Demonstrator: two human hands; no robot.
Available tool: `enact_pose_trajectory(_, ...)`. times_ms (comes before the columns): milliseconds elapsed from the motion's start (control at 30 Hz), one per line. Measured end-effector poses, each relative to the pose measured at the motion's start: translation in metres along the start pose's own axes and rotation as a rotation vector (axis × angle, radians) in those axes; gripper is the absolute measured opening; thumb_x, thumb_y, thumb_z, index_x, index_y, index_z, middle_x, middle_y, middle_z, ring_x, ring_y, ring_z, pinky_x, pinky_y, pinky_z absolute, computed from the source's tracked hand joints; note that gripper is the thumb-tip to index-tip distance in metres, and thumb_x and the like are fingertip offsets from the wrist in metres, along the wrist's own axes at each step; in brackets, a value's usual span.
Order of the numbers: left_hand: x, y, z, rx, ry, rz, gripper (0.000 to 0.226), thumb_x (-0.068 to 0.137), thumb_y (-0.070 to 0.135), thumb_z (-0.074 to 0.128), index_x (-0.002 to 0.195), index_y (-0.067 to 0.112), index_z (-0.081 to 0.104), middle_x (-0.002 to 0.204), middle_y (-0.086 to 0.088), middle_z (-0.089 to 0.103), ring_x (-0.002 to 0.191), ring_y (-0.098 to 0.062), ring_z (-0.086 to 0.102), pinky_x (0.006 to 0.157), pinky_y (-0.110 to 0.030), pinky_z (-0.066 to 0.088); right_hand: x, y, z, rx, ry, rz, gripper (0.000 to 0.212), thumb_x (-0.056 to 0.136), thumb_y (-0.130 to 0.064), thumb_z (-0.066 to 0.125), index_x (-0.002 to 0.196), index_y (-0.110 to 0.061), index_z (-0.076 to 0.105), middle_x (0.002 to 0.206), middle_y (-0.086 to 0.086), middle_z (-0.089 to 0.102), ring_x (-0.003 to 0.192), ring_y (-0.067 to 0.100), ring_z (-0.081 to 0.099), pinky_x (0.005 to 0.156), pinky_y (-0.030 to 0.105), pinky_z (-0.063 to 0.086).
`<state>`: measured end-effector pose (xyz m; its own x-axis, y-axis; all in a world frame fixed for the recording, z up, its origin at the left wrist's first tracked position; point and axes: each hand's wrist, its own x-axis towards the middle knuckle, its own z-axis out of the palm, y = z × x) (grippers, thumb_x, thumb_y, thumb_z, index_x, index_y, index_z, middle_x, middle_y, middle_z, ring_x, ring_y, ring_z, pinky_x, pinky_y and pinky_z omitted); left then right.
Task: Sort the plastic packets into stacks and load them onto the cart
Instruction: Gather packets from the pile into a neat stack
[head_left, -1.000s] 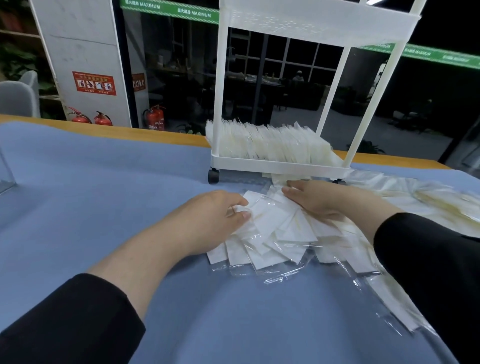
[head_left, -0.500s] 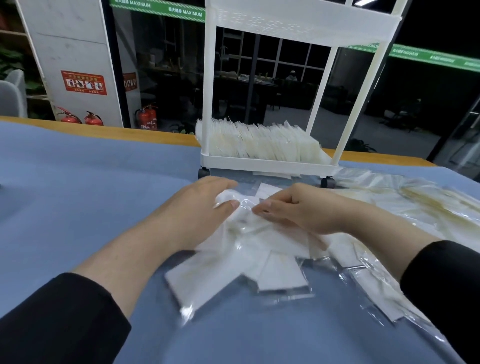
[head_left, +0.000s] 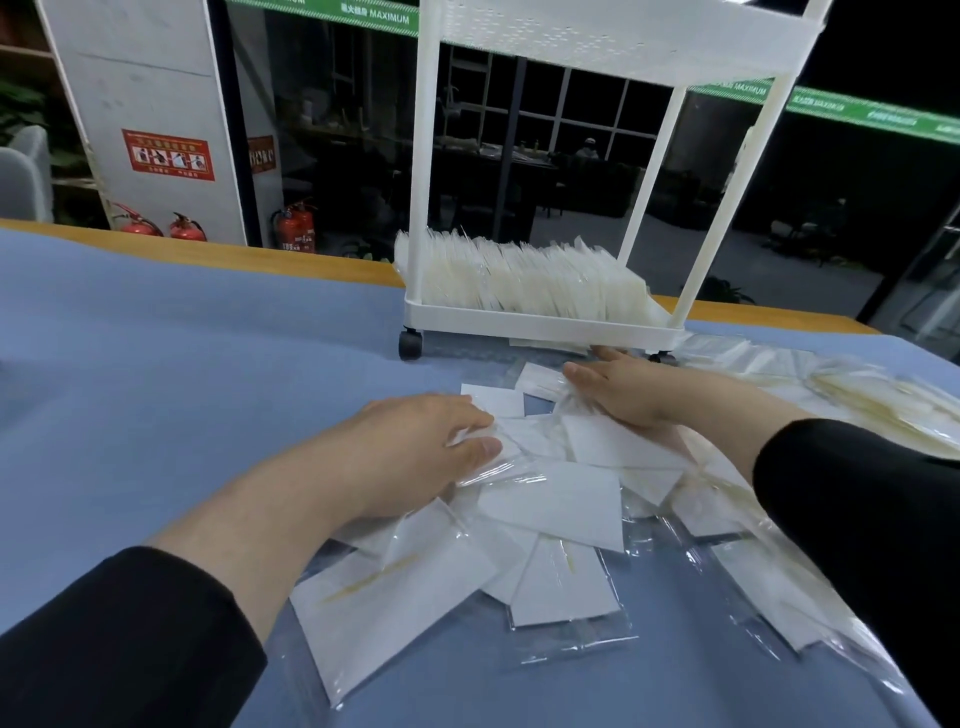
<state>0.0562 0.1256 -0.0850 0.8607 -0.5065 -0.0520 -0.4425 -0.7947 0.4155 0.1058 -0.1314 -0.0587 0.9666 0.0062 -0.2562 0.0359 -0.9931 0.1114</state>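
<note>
Gathering: you worked both hands in a loose heap of plastic packets (head_left: 550, 499) on the blue bench (head_left: 182, 364), just in front of the cart.
Left hand: your left hand (head_left: 415, 452) lay palm down on the near left edge of the heap, fingers bent over the top packets, thumb and fingertips pinching crinkled clear film.
Right hand: your right hand (head_left: 623, 389) rested at the far side of the heap, close to the cart's base, fingers lying nearly straight and together, pressing down on the packets beneath; I cannot tell whether the thumb caught any of them.
Heap: the packets overlapped at all angles, white inserts in clear sleeves, some slid out toward you.
More packets: a second spread of yellowish packets (head_left: 857, 395) lay on the bench to your right.
Cart: the white wheeled cart (head_left: 540, 317) stood on the bench past your hands, its bottom tray holding a row of packets on edge (head_left: 519, 280).
Sleeves: black sleeves (head_left: 119, 639) covered both forearms.
Background: red fire extinguishers (head_left: 293, 228) stood beyond the bench.
</note>
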Motion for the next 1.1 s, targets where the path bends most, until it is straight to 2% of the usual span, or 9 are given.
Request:
enact_pose_trajectory(167, 0.001, 0.0, 0.0, 0.001, 0.0, 0.003, 0.04, 0.103, 0.056, 0.04, 0.137, 0.04, 0.053, 0.148, 0.019, 0.048, 0.132, -0.009, 0.046, 0.111, -0.028, 0.034, 0.021, 0.004, 0.002, 0.134, 0.03, 0.001, 0.06, 0.106, -0.055, 0.009, 0.16, -0.029, 0.016, 0.168, 0.006, 0.01, 0.154, 0.026, 0.006, 0.122, 0.042, 0.004)
enact_pose_trajectory(367, 0.0, 0.0, -0.001, -0.017, 0.008, 0.005, 0.039, 0.103, 0.055, 0.04, 0.136, 0.039, 0.054, 0.147, 0.019, 0.048, 0.13, -0.008, 0.047, 0.108, -0.025, 0.035, 0.043, 0.008, 0.008, 0.199, 0.06, -0.008, 0.068, 0.102, -0.061, 0.008, 0.16, -0.026, 0.017, 0.165, 0.002, 0.022, 0.152, 0.025, 0.018, 0.123, 0.042, 0.008)
enact_pose_trajectory(533, 0.0, -0.001, -0.001, -0.016, 0.006, -0.001, 0.039, 0.103, 0.055, 0.04, 0.136, 0.039, 0.055, 0.147, 0.018, 0.048, 0.133, -0.009, 0.045, 0.108, -0.025, 0.034, 0.054, 0.009, 0.014, 0.197, 0.086, 0.007, 0.074, 0.101, -0.064, 0.01, 0.16, -0.021, 0.016, 0.167, 0.002, 0.018, 0.153, 0.024, 0.017, 0.124, 0.041, 0.008)
enact_pose_trajectory(700, 0.0, -0.001, -0.001, -0.023, 0.007, -0.006, 0.041, 0.103, 0.056, 0.04, 0.138, 0.04, 0.053, 0.138, 0.022, 0.051, 0.124, -0.008, 0.049, 0.106, -0.025, 0.036, 0.045, 0.012, 0.009, 0.22, 0.162, -0.049, 0.066, 0.103, -0.06, 0.014, 0.158, -0.026, 0.026, 0.162, -0.001, 0.03, 0.147, 0.025, 0.028, 0.122, 0.037, 0.017)
enact_pose_trajectory(767, 0.001, -0.001, -0.001, -0.017, 0.001, -0.008, 0.043, 0.102, 0.058, 0.04, 0.14, 0.041, 0.051, 0.144, 0.024, 0.048, 0.125, -0.008, 0.048, 0.108, -0.026, 0.036, 0.036, 0.013, 0.006, 0.151, 0.134, -0.039, 0.064, 0.104, -0.058, 0.012, 0.157, -0.025, 0.027, 0.161, 0.0, 0.032, 0.147, 0.026, 0.029, 0.12, 0.038, 0.019)
enact_pose_trajectory(867, 0.002, -0.003, 0.0, -0.022, -0.002, -0.02, 0.045, 0.1, 0.061, 0.04, 0.141, 0.043, 0.05, 0.146, 0.024, 0.046, 0.129, -0.01, 0.048, 0.11, -0.029, 0.036, 0.014, 0.005, 0.0, 0.0, 0.084, -0.054, 0.055, 0.109, -0.045, 0.012, 0.157, -0.024, 0.025, 0.157, 0.005, 0.036, 0.142, 0.029, 0.035, 0.114, 0.039, 0.026)
enact_pose_trajectory(933, 0.001, -0.004, 0.0, -0.024, 0.008, -0.022, 0.045, 0.1, 0.061, 0.041, 0.14, 0.044, 0.05, 0.134, 0.023, 0.054, 0.124, -0.012, 0.051, 0.106, -0.031, 0.04, 0.0, 0.001, -0.003, 0.02, 0.123, -0.06, 0.049, 0.111, -0.036, 0.015, 0.157, -0.023, 0.024, 0.153, 0.008, 0.039, 0.138, 0.03, 0.04, 0.11, 0.037, 0.032)
enact_pose_trajectory(1033, 0.0, -0.002, -0.003, -0.095, 0.105, -0.058, 0.039, 0.1, 0.059, 0.045, 0.134, 0.043, 0.057, 0.118, 0.02, 0.061, 0.115, -0.011, 0.056, 0.097, -0.031, 0.044, -0.024, 0.001, -0.004, 0.011, 0.215, -0.155, 0.045, 0.111, -0.035, 0.018, 0.15, -0.024, 0.036, 0.144, 0.002, 0.047, 0.126, 0.024, 0.049, 0.107, 0.04, 0.039)
enact_pose_trajectory(1100, 0.001, -0.001, -0.007, -0.157, 0.303, -0.059, 0.031, 0.101, 0.054, 0.046, 0.111, 0.035, 0.069, 0.108, 0.015, 0.067, 0.104, -0.014, 0.059, 0.089, -0.031, 0.046, -0.051, -0.002, -0.006, -0.034, 0.282, -0.232, 0.048, 0.107, -0.046, 0.013, 0.124, -0.028, 0.054, 0.123, -0.01, 0.054, 0.107, 0.014, 0.051, 0.099, 0.034, 0.039)
